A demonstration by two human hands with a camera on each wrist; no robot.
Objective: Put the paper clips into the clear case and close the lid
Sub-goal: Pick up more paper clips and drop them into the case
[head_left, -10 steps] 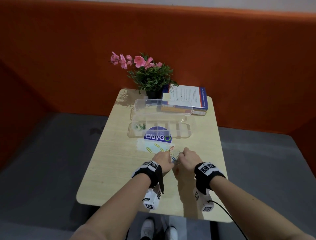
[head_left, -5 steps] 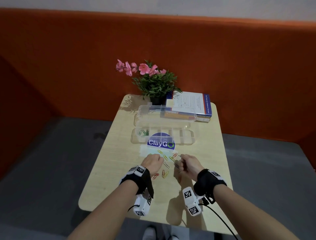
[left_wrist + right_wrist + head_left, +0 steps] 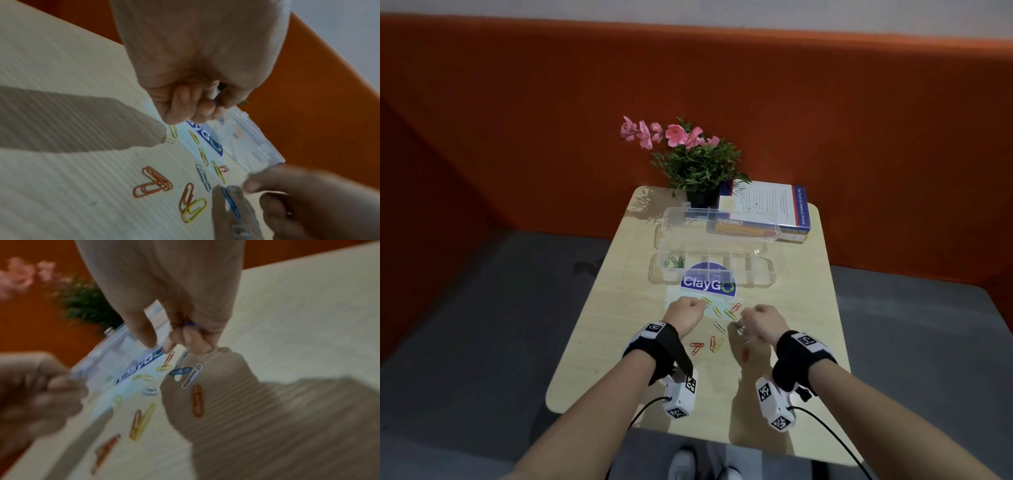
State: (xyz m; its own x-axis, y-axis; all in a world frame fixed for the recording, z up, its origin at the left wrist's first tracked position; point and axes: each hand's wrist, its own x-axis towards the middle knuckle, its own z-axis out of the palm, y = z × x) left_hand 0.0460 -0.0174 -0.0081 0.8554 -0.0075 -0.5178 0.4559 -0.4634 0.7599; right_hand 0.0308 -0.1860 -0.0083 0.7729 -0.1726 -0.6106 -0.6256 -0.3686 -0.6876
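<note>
Mid-gather: left hand [image 3: 686, 310] fisted round picked-up clips, right hand [image 3: 760, 322] curled on a blue one. Loose coloured wire paper clips [image 3: 717, 330] lie on the pale wooden table [image 3: 599, 342] (a few already inside). Next: carry to the open clear plastic compartment case [image 3: 714, 260], drop, repeat.

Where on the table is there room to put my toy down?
Bare wood lies along the table's left edge beside the left hand, and near you behind both wrists. It's crowded between the hands with paper clips, and farther back with the clear case, book and plant.
</note>
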